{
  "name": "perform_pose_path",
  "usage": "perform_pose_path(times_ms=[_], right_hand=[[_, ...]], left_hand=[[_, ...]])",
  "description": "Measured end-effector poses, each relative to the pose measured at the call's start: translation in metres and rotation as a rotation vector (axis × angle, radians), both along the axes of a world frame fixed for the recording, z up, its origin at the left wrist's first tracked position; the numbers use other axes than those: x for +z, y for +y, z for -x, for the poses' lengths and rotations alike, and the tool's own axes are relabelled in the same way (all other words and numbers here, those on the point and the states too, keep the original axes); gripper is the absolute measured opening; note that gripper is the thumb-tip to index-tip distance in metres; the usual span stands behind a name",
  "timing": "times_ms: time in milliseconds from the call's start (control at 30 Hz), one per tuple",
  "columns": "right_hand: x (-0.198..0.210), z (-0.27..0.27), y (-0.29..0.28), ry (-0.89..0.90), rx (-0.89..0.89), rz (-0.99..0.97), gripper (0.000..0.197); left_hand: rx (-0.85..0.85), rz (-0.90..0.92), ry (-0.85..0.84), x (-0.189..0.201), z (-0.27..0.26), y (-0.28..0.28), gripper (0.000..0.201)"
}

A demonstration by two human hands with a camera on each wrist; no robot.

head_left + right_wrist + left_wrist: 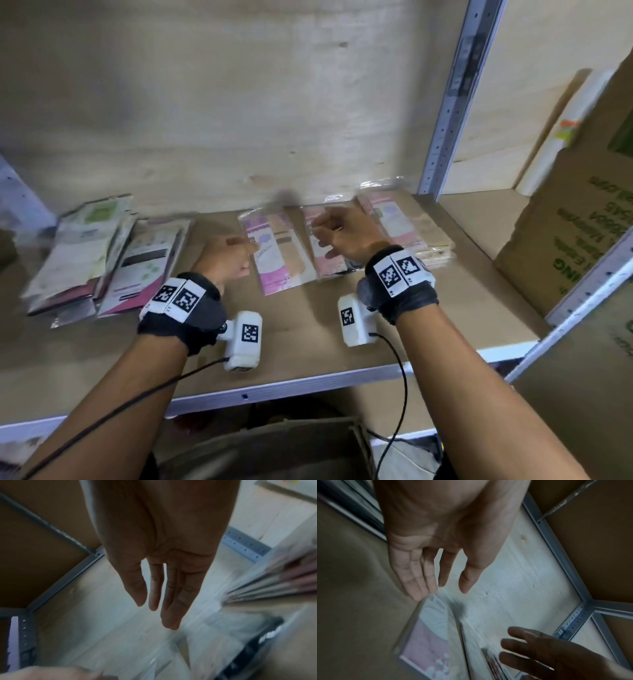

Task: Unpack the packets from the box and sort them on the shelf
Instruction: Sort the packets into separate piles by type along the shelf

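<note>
1. Flat, glossy pink-and-beige plastic packets (281,251) lie in rows on the brown board shelf (394,329).
2. Left hand (227,257) hovers beside them, fingers straight, empty.
3. Right hand (346,231) likewise, above another.

Motion blur smears the packets (281,250); print unreadable. Right hand (342,233) covers part of a pink packet (325,253). Box (274,452) cut off at bottom edge, cardboard carton (575,219) at right edge.

Head view looks down onto brown board shelf (428,308); wrist views sit close along palms, sharing it (351,615)
</note>
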State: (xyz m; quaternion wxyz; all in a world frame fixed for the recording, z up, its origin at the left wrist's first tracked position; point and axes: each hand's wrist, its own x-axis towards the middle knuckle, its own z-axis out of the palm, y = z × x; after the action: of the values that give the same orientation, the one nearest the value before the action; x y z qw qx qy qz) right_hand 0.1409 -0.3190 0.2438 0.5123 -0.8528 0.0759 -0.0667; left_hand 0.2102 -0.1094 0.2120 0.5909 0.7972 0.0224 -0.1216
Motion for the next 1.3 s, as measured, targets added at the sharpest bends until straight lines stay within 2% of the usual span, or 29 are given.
perform_pose_path(times_ms=[33, 167, 300, 400, 533, 700, 800, 967, 1300], right_hand=[[-0.004, -0.005, 0.007, 0.018, 0.016, -0.011, 0.009], [-0.012, -0.023, 0.030, 0.049, 0.053, -0.023, 0.012], [-0.022, -0.039, 0.041, 0.127, 0.058, 0.089, 0.019], [-0.025, -0.043, 0.045, 0.169, 0.058, 0.113, 0.016], [-0.023, -0.044, 0.049, 0.196, 0.067, 0.099, 0.024], [-0.017, -0.035, 0.053, 0.201, 0.098, -0.144, 0.028], [-0.016, -0.030, 0.049, 0.162, 0.098, -0.160, 0.028], [-0.023, -0.030, 0.039, 0.159, 0.026, 0.074, 0.023], [-0.021, -0.025, 0.041, 0.183, 0.043, -0.117, 0.026]], left_hand=[[-0.011, 0.007, 0.010, -0.002, 0.000, 0.003, 0.004], [-0.063, 0.037, 0.049, -0.004, 0.002, 0.009, 0.021], [-0.090, 0.072, 0.069, -0.003, 0.003, 0.014, 0.010], [-0.100, 0.103, 0.072, -0.004, 0.003, 0.016, 0.015], [-0.108, 0.127, 0.072, -0.003, 0.002, 0.020, 0.018], [-0.117, 0.145, 0.067, -0.001, 0.001, 0.023, 0.047], [-0.079, 0.134, 0.068, -0.003, -0.002, 0.026, 0.058], [-0.044, 0.117, 0.037, -0.008, -0.004, 0.033, 0.057], [-0.082, 0.126, 0.032, -0.010, -0.001, 0.027, 0.058]])
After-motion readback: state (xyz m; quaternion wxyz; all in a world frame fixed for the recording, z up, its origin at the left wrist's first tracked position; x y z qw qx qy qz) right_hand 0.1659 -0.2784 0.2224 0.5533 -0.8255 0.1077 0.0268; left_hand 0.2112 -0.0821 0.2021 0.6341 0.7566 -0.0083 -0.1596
